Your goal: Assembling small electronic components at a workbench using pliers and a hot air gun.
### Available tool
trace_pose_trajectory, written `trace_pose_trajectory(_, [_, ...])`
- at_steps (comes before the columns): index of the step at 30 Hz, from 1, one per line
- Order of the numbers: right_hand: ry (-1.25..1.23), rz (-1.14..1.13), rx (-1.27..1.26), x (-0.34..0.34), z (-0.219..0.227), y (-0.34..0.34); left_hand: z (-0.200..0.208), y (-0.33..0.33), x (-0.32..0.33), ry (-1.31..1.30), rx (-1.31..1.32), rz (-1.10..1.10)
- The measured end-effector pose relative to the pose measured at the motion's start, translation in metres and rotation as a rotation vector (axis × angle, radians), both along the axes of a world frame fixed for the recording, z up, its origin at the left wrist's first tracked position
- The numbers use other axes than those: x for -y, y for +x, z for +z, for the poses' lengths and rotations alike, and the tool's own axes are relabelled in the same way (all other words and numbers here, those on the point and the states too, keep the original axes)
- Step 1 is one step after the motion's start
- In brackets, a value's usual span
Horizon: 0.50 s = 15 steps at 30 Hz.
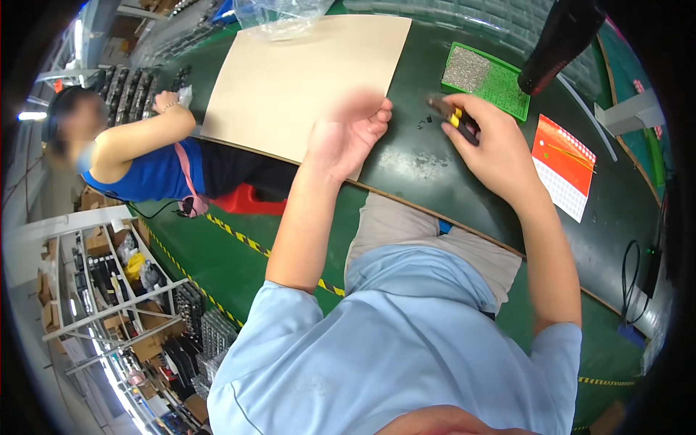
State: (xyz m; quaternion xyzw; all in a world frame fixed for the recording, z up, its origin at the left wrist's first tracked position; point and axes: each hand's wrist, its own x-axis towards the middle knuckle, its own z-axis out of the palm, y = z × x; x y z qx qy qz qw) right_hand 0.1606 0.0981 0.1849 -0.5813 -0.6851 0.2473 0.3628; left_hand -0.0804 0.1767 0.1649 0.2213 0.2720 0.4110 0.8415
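Observation:
My left hand [346, 138] is turned palm up over the right edge of a large beige board [283, 87]. Its fingers curl loosely, part of it is blurred, and I see nothing held in it. My right hand [496, 141] is wrapped round a pair of pliers [454, 117] with black and yellow handles. The pliers' jaws point up and left, over the dark green table [406, 163]. Just below the jaws lie several small black pieces [423, 123].
A green tray [507, 87] of small metal parts lies beyond my right hand. A red and white calendar card [564, 163] is to its right. Clear plastic [283, 16] rests on the board's far edge. A co-worker [138, 156] in blue sits at left, by dark parts.

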Motion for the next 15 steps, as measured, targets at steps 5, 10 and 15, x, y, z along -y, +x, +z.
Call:
trace_pose_trajectory(5, [0.014, -0.037, 0.098, -0.025, -0.008, -0.015, -0.007, 0.023, 0.022, 0.762, -0.931, -0.022])
trace_pose_trajectory(10, [0.021, 0.03, 0.092, -0.023, -0.019, -0.023, -0.007, 0.043, 0.029, 1.127, -1.211, 0.058])
trace_pose_trajectory(15, [0.03, 0.0, 0.15, -0.015, -0.018, -0.027, -0.01, 0.043, 0.033, 1.106, -1.171, 0.078])
